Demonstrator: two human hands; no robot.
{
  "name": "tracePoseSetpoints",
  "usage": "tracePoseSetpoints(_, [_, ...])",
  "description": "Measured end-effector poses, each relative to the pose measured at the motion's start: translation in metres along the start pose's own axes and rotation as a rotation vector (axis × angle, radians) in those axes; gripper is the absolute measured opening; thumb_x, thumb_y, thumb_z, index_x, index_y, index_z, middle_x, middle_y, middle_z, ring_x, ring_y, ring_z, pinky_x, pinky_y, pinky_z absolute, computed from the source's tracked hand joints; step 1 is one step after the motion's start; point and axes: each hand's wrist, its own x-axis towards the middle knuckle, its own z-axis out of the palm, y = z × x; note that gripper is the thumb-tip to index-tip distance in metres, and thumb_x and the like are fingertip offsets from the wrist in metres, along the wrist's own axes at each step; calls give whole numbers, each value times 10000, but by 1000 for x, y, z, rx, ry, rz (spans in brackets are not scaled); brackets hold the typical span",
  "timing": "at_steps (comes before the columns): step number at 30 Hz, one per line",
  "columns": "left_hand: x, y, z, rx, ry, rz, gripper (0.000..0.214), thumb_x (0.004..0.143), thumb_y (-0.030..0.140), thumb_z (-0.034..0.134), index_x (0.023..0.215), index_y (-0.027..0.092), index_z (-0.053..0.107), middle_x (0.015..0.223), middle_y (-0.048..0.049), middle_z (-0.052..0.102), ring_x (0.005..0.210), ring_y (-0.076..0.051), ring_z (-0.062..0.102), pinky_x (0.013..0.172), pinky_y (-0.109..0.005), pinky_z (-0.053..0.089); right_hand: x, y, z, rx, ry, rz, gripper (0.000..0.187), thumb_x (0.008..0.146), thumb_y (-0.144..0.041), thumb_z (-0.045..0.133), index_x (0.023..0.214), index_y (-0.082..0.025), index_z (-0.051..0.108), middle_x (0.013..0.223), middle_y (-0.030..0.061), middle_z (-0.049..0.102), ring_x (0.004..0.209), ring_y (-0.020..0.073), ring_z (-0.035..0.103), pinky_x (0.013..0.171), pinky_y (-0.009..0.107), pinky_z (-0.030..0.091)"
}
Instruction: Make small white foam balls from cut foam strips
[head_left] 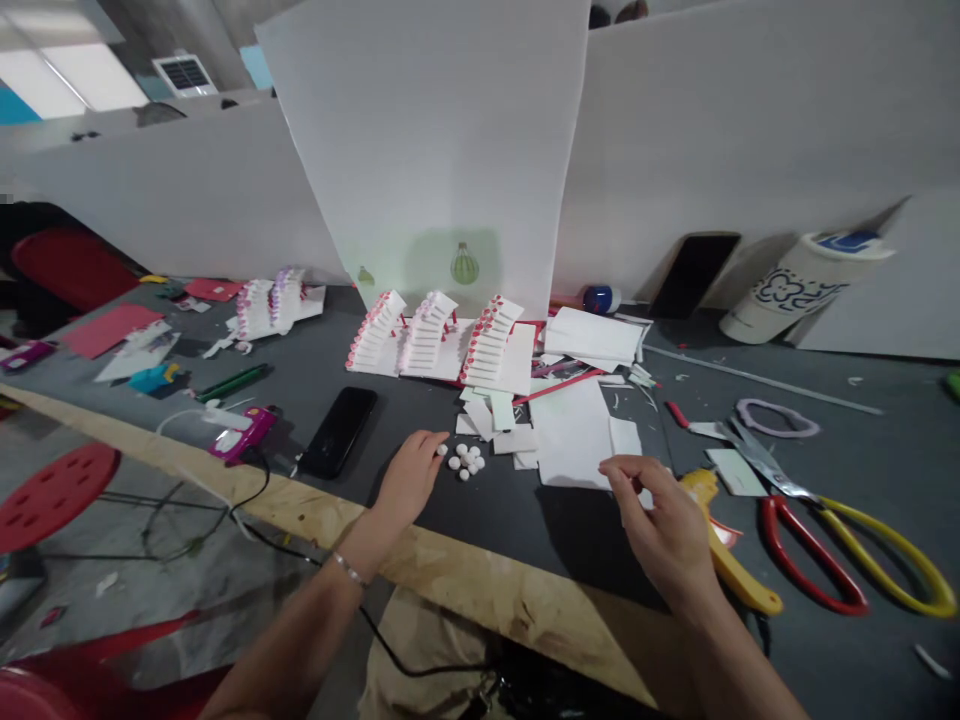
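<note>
My left hand [409, 480] pinches a small white ball [442, 450] between thumb and fingertips. Just right of it, a cluster of similar white balls [466, 460] lies on the dark tabletop. My right hand [664, 520] is closed, thumb and fingers brought together over the edge of a white paper sheet [574, 440]; anything between the fingertips is too small to name. Beside that hand lies a yellow glue gun [739, 570], partly hidden by it. Beyond both hands stand three stepped white paper pieces [487, 345] with rows of red or purple tips.
Scissors [795, 490] with red and yellow handles lie at the right, near a tape ring [776, 418]. A black phone [337, 432] lies left of my left hand. A cup [802, 290] and an upright phone [694, 275] stand at the back. Paper scraps [514, 440] litter the middle.
</note>
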Motion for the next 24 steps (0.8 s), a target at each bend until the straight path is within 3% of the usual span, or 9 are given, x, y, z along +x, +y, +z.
tracePoseSetpoints(7, [9, 1, -1, -64, -37, 19, 455, 802, -18, 397, 1189, 162, 553, 1061, -85, 634, 973, -188, 606, 888, -359, 514, 0, -1, -2, -24, 22, -52, 178, 915, -311, 482, 865, -219, 627, 840, 59, 678, 798, 198, 628, 663, 306, 463])
tracePoseSetpoints(11, [5, 0, -6, -50, 20, -13, 370, 851, 30, 394, 1131, 160, 599, 1058, -93, 633, 992, -195, 609, 897, -359, 507, -1, -4, -3, -45, 10, -60, 166, 902, -299, 475, 787, -228, 570, 740, 31, 623, 685, 183, 576, 615, 300, 428])
tracePoseSetpoints(16, [5, 3, -6, -115, -13, 10, 238, 873, 112, 490, 1018, 183, 665, 941, -52, 635, 880, -170, 623, 811, -305, 523, -1, -5, -3, -64, 0, -90, 241, 906, -314, 478, 676, -241, 479, 598, -17, 509, 560, 157, 487, 555, 283, 375])
tracePoseSetpoints(24, [15, 3, -5, -179, -30, -16, 175, 859, 124, 540, 874, 178, 706, 860, -38, 644, 810, -163, 631, 772, -291, 520, -1, -3, -1, -64, -17, -54, 216, 912, -318, 461, 721, -236, 521, 667, 6, 579, 621, 170, 535, 572, 281, 394])
